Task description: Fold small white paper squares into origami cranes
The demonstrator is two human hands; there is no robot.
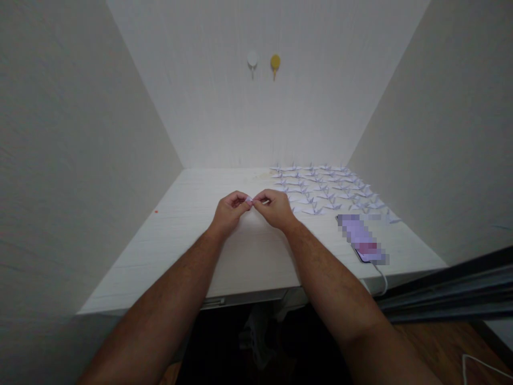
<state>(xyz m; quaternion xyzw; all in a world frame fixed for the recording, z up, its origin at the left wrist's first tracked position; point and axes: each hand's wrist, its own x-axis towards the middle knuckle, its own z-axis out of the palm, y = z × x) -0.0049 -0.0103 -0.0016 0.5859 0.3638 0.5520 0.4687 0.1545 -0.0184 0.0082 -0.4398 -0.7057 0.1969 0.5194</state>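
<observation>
Between my fingertips, above the middle of the white table (172,251), is a small piece of white paper (249,200), mostly covered by the fingers. My left hand (231,213) pinches it from the left. From the right, my right hand (273,207) pinches it too, thumb and forefinger close together. How the paper is folded I cannot make out. Several white paper cranes (320,188) stand in rows just beyond and to the right of my right hand.
A phone (360,238) with a white cable (380,275) lies at the table's right front. Walls enclose the table on three sides. A white hook (252,60) and a yellow hook (275,62) are on the back wall. A tiny red speck (156,212) lies at left.
</observation>
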